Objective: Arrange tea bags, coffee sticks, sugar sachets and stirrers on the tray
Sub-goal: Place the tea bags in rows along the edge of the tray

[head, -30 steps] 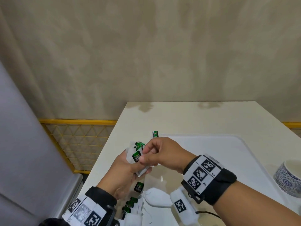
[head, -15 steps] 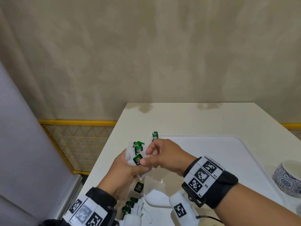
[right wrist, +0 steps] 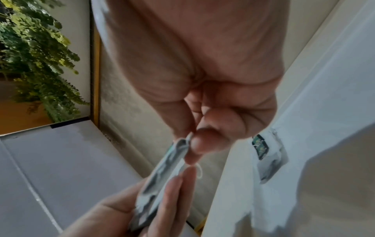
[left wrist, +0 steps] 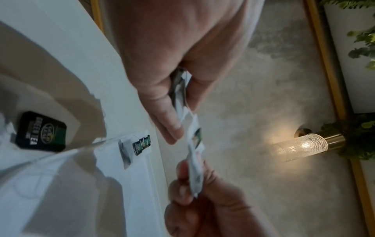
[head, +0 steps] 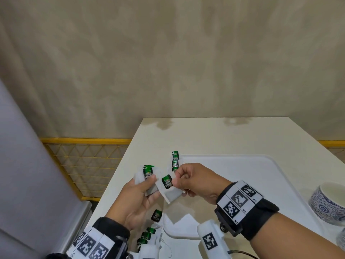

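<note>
Tea bag (head: 169, 186) pinched—right hand (head: 196, 181) (fingertips).

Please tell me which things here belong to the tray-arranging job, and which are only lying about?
Belong to the job:
- tea bag pinched by right hand
- stack of tea bags held in left hand
- tea bags on the tray's far corner
- white tray

Lying about:
- blue-patterned cup
- yellow mesh fence

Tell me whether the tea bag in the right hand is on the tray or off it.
Off it. The right hand pinches the tea bag in the air above the tray.
</note>
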`<state>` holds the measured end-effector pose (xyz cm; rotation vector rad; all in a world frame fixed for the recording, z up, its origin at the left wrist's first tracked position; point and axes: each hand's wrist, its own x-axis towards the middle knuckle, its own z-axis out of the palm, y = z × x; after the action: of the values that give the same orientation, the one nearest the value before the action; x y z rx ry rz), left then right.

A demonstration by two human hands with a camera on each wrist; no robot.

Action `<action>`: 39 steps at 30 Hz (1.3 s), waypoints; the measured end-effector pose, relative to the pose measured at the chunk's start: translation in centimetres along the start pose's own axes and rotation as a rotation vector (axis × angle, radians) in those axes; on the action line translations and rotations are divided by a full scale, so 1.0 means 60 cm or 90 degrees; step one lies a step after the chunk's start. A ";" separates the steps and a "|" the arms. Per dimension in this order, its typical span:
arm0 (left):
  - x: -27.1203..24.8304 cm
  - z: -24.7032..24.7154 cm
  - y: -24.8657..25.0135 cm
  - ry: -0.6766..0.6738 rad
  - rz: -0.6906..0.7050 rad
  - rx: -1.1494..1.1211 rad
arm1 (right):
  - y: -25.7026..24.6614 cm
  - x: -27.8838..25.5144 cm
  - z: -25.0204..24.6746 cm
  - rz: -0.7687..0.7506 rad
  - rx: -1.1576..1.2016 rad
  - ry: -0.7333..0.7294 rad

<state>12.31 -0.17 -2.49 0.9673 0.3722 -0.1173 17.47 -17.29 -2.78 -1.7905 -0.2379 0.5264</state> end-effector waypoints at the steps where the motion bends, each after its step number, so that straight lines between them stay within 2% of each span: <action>1: 0.005 -0.004 0.000 0.035 -0.005 -0.006 | 0.006 0.002 -0.005 0.026 -0.018 0.010; 3: 0.009 -0.012 0.001 0.085 -0.021 -0.011 | 0.021 0.010 -0.019 0.091 -0.061 0.045; 6: 0.009 -0.020 0.003 0.115 -0.040 -0.006 | 0.036 0.026 -0.041 0.164 -0.121 0.080; 9: 0.007 -0.017 0.002 0.116 -0.051 -0.002 | 0.038 0.044 -0.045 0.201 -0.177 0.094; 11: 0.007 -0.014 0.001 0.111 -0.053 -0.001 | 0.037 0.060 -0.042 0.211 -0.137 0.114; 15: 0.009 -0.013 -0.002 0.100 -0.044 -0.001 | 0.030 0.084 -0.025 0.285 -0.106 0.080; 17: 0.009 -0.013 -0.002 0.091 -0.040 -0.004 | 0.025 0.090 -0.016 0.304 -0.094 0.108; 19: 0.009 -0.012 -0.001 0.091 -0.037 -0.002 | 0.024 0.094 -0.013 0.315 -0.163 0.114; 26: 0.008 -0.015 -0.001 0.087 -0.038 0.005 | 0.030 0.101 -0.008 0.284 -0.341 0.098; 35: 0.012 -0.016 0.000 0.085 -0.069 -0.008 | 0.029 0.101 -0.007 0.292 -0.309 0.089; 37: 0.010 -0.012 0.001 0.069 -0.075 -0.017 | 0.026 0.098 -0.004 0.261 -0.323 0.130; 39: 0.008 -0.009 0.001 0.049 -0.067 0.012 | 0.022 0.091 -0.005 0.174 -0.285 0.137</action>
<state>12.61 0.37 -2.88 0.9720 0.4944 -0.1800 22.23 -15.62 -5.23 -2.3182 0.0467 0.4929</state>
